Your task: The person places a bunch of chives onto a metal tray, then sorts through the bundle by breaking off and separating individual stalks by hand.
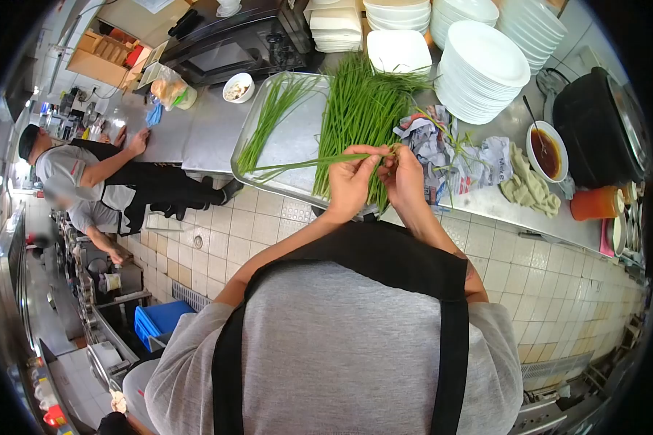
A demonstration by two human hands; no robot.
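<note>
My left hand [351, 185] is closed around a few long green chives [297, 164], whose blades stretch out to the left over the metal tray [274, 190]. Close beside it, my right hand [405, 177] pinches the other end of the same chives, fingertips pressed together. Under and behind both hands lies a large heap of chives [363, 109], across the tray's right side. A smaller bunch [268, 127] rests at the tray's left. Crumpled newspaper [442, 148] with loose green scraps sits just right of my right hand.
Stacked white plates [479, 76] stand behind the newspaper. To the right are a green cloth [530, 181], a bowl of brown sauce [548, 152] and a black pot [595, 123]. A small white bowl [238, 88] is left of the tray. A co-worker [101, 163] stands further left.
</note>
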